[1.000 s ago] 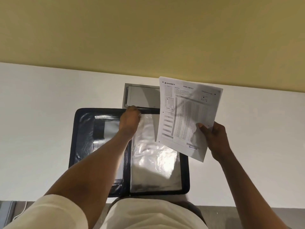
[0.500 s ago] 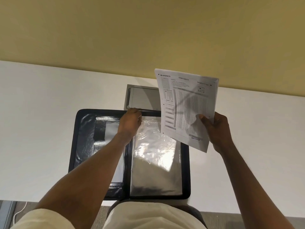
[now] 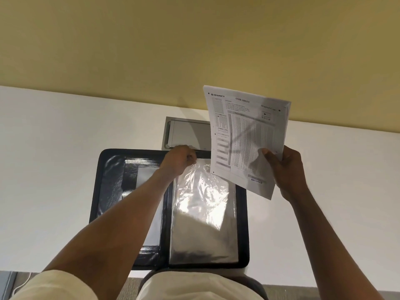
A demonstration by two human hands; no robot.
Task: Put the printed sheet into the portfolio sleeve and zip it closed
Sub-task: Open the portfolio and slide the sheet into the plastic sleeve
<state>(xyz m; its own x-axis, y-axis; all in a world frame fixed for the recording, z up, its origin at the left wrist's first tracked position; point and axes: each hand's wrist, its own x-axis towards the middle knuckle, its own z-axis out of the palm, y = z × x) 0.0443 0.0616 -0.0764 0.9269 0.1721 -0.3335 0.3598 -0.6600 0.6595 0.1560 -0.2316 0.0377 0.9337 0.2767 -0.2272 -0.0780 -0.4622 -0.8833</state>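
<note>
While the black zip portfolio (image 3: pixel 112 182) lay open flat on the white desk (image 3: pixel 43 169), both hands worked above it. Its near edge reached the desk's front edge, and its far edge lay just before a grey recessed cable hatch (image 3: pixel 186 133) set into the desktop. Beyond the hatch rose a yellow wall (image 3: pixel 194 40).

The left hand (image 3: pixel 178 160) rested at the far edge of the portfolio, near its central spine, with the fingers curled and pinched on the top corner of the clear plastic sleeve (image 3: pixel 201 213). That sleeve covered the portfolio's right-hand half; its upper part was lifted and crinkled, catching bright glare, whereas its lower part lay flat. On the portfolio's left-hand half, a glossy black inner pocket framed a pale panel (image 3: pixel 145 176), partly hidden by the left forearm.

The right hand (image 3: pixel 287 172) held the printed sheet (image 3: pixel 244 139) in the air above the portfolio's far right corner, thumb on the printed face and fingers closed behind the sheet's right edge. The sheet, headed "OMR SHEET", stood nearly upright, tilted slightly, with its lower edge overlapping the sleeve's top right corner in the view; it was not inside the sleeve. The portfolio's zip stood undone.
</note>
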